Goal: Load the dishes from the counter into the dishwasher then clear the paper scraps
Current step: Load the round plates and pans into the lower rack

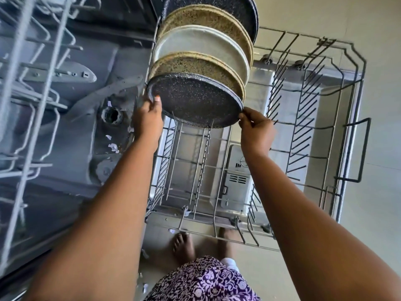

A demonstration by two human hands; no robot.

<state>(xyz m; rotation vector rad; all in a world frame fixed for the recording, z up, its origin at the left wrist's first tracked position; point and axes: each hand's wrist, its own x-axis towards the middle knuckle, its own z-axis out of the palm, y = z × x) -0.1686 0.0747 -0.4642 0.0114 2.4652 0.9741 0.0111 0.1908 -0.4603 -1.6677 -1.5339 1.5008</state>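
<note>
Right, dishwasher tub (65, 131): it fills the left half of the frame, grey and open, seen from above.
Lower rack (301, 127): pulled fully out over the open door (288, 83), centre to right of frame; most of its wire tines stand bare.
Upper rack (32, 83): pale wire, running down the far left edge, blurred.
Floor (379, 213): plain beige, right side and bottom of frame.
Row of plates (201, 44): five stand on edge in the rack's left part, from top centre down to mid-frame: dark, tan speckled, white, tan speckled, dark.
Dark speckled plate (195, 101): nearest in the row, tilted back against the tan one behind it, its lower edge down among the tines.
Left hand (149, 118): grips the plate's left rim, thumb on the face, fingers wrapped behind.
Right hand (256, 129): pinches the plate's right rim between thumb and curled fingers.
Patterned cloth (206, 281): purple and white, bottom centre.
Bare feet (183, 246): on the floor just below the rack's near edge.
Detergent box (236, 177): pale panel on the door, seen through the wires.
Paper scraps (114, 147): small white bits on the tub floor, left of the left wrist, near the round drain.
</note>
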